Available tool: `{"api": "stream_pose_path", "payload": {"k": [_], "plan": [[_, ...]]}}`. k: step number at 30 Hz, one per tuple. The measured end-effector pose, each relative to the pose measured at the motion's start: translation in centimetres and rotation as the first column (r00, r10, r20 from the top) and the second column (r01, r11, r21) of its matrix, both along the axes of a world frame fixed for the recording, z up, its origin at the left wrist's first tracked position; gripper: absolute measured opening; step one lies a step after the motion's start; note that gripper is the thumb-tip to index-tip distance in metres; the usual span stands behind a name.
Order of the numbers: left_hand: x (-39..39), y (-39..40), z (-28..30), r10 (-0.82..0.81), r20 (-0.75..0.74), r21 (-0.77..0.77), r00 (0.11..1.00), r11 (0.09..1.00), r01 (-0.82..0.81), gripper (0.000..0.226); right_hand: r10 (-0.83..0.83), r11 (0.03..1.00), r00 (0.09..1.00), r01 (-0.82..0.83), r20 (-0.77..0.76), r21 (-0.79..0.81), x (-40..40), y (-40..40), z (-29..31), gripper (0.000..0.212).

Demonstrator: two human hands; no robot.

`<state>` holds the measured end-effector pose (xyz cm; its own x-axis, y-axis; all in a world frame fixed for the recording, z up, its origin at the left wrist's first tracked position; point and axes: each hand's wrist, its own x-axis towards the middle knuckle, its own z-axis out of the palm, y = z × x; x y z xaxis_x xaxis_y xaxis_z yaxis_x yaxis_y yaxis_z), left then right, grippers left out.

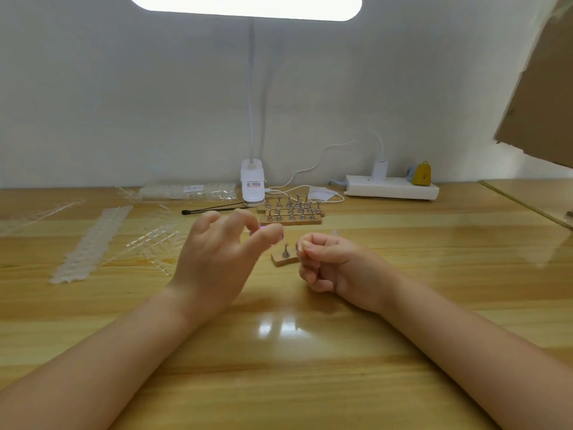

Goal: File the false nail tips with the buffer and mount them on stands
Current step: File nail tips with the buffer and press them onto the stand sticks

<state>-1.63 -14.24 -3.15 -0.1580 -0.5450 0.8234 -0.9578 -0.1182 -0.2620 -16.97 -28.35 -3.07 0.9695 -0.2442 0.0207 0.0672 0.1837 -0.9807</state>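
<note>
My left hand (217, 256) hovers blurred above the table, fingers loosely curved and thumb stretched toward a small wooden block (282, 259). That block carries one metal stand (285, 250). No object shows plainly in this hand. To the right of the block, my right hand (328, 262) rests on the table with its fingers curled. A small clear false nail tip (335, 233) pokes out above its knuckles. Wooden bases with several metal stands (291, 211) sit further back. No buffer is visible.
Strips and frames of clear nail tips (93, 240) lie at the left, with a bag of tips (189, 190) behind them. A clip lamp (252, 184), a black tool (214, 209), a white power strip (392, 187) and a cardboard sheet (539, 97) stand at the back and right.
</note>
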Motion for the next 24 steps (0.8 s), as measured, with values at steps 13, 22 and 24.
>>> {"api": "stream_pose_path", "payload": {"k": [13, 22, 24], "plan": [[0.4, -0.1, -0.3, 0.206, -0.144, 0.128, 0.968, 0.974, -0.188, 0.012, -0.002, 1.000, 1.000, 0.002, 0.000, -0.015, -0.1, 0.3, 0.2, 0.014], [-1.2, -0.1, -0.1, 0.159, -0.419, 0.251, 0.894, 0.966, -0.055, 0.049, -0.102, 0.994, 0.995, 0.102, 0.014, -0.025, 0.1, 0.7, 0.2, 0.016], [-2.1, -0.2, 0.2, -0.036, -0.516, 0.163, 0.856, 0.977, 0.139, 0.043, -0.090, 0.995, 0.996, 0.091, 0.020, -0.051, 0.0, 0.8, 0.3, 0.021]]}}
